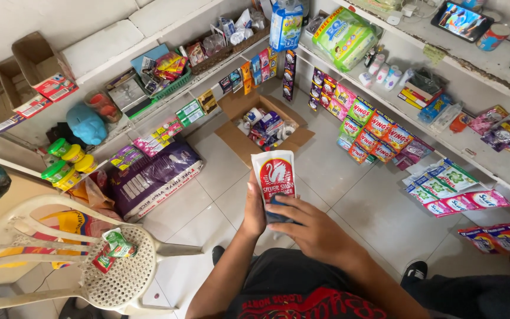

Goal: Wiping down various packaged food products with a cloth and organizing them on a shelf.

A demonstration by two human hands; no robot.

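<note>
I hold a white pouch with a red swan emblem (274, 172) upright in front of me. My left hand (254, 208) grips its left side and back. My right hand (309, 227) lies across its lower front, fingers spread over a dark patch there. Below the pouch, farther off on the tiled floor, stands an open cardboard box (235, 136) filled with several small packages.
A white plastic chair (119, 277) with small green and red sachets (112, 248) on its seat stands at left. A purple sack (151, 174) lies on the floor. Shelves (479, 145) hung with sachet strips line the right wall; a tablet (461, 20) rests on the upper shelf.
</note>
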